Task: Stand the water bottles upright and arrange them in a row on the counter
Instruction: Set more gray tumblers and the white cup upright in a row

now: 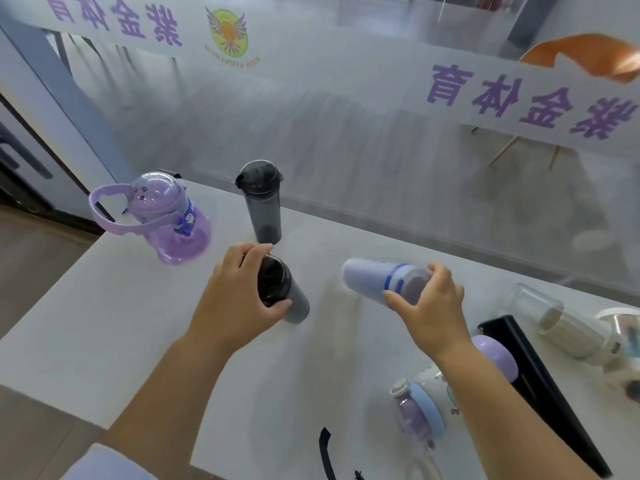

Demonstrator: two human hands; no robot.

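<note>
White counter (pixel 104 323) by the glass: left hand (pixel 235 299) clamps a dark bottle (pixel 280 292) at 12 o'clock, right hand (pixel 433 306) grips a tilted lilac bottle (pixel 374 278) at 1. Next, I'd say: stand both beside the upright grey bottle (pixel 261 202).

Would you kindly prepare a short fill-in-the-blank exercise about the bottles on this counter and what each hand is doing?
1. The left hand grips a ____ coloured tumbler by its top.
2. The right hand holds the lavender bottle, which is tilted, by its ____ end.
3. The dark grey bottle by the glass stands ____.
4. The purple cartoon bottle at the counter's left end has a carrying ____.

Missing words: dark; lid; upright; strap
</note>
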